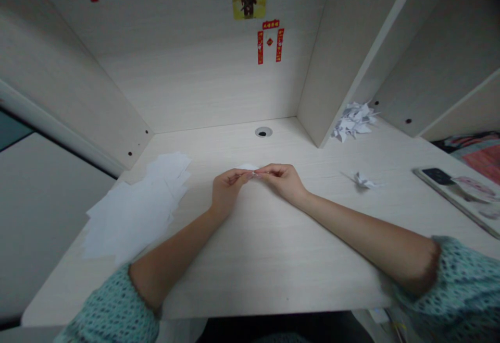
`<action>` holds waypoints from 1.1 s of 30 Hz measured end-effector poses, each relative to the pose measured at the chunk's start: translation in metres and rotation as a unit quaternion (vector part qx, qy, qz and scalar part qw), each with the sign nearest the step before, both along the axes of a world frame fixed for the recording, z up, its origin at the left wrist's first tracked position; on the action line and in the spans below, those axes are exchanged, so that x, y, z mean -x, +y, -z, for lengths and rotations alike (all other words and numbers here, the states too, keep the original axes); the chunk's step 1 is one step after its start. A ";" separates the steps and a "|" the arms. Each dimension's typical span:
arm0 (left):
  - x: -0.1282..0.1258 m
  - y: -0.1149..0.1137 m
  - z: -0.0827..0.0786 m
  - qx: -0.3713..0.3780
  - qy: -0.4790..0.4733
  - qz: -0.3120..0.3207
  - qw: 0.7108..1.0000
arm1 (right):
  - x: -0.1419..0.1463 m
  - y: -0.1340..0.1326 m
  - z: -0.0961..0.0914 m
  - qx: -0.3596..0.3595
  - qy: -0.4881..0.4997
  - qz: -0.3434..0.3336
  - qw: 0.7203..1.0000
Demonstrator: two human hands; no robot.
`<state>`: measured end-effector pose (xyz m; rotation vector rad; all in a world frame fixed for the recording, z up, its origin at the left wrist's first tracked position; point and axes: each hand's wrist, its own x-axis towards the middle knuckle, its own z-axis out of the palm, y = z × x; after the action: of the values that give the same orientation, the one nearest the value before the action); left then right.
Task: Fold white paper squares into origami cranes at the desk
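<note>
Fingertips nearly meet at the middle of the desk, where my left hand (pixel 231 185) and my right hand (pixel 282 180) both pinch a small piece of white paper (pixel 248 167). Most of that paper is hidden behind the fingers; a pale edge shows just beyond them, and its folds are too small to make out. To the right of my right hand lies a folded white paper crane (pixel 364 181). A spread stack of white paper sheets (pixel 136 207) is on the desk left of my left hand.
A heap of folded white papers (pixel 354 120) sits behind the upright divider (pixel 344 61) at the back right. A tablet or phone in a printed case (pixel 464 197) lies at the right. A round cable hole (pixel 263 132) is near the back panel.
</note>
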<state>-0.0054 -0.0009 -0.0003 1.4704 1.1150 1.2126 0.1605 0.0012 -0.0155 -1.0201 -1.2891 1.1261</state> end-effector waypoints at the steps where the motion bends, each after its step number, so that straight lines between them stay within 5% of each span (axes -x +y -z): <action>1: 0.000 -0.001 0.000 -0.002 0.002 -0.003 1.000 | 0.000 0.000 -0.001 0.002 -0.002 0.003 1.000; 33: -0.003 -0.002 -0.002 -0.002 -0.046 -0.017 0.999 | 0.002 -0.005 -0.003 -0.007 0.009 0.041 0.999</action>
<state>-0.0026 -0.0032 0.0016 1.3899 1.0799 1.2932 0.1580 -0.0035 -0.0120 -1.0423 -1.2286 1.0604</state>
